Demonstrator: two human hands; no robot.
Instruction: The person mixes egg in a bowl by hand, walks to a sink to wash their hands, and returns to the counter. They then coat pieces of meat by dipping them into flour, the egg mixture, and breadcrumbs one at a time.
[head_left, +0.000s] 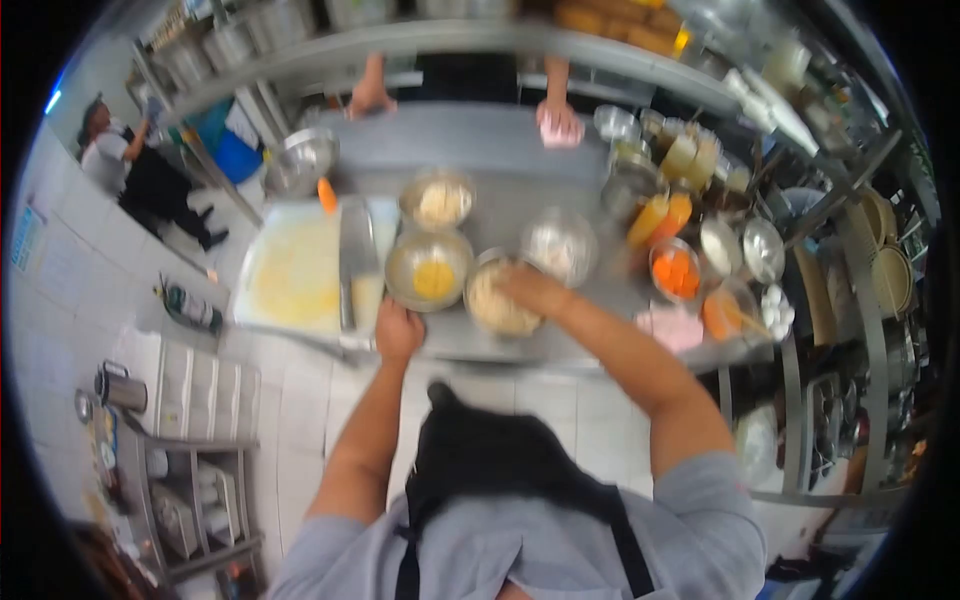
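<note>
My left hand (400, 332) is closed at the front edge of the counter, right by the rim of a metal bowl (397, 262) with yellow liquid, perhaps egg, in it. What its fingers grip, if anything, is hidden. My right hand (530, 290) reaches into a second metal bowl (478, 318) of pale crumb-like food; its fingers are blurred and partly hidden. Behind these, another bowl (407, 200) holds pale pieces. A bowl with whitish contents (553, 258) stands to the right. Left of the egg bowl, a cleaver (357, 245) lies on the white cutting board (330, 215).
Orange pieces fill a small bowl (675, 270) at the right, near squeeze bottles (650, 220) and a pink cloth (670, 328). Across the counter (450, 140) stands a co-worker, one hand on another pink cloth (560, 133). A shelf (400, 45) crosses overhead.
</note>
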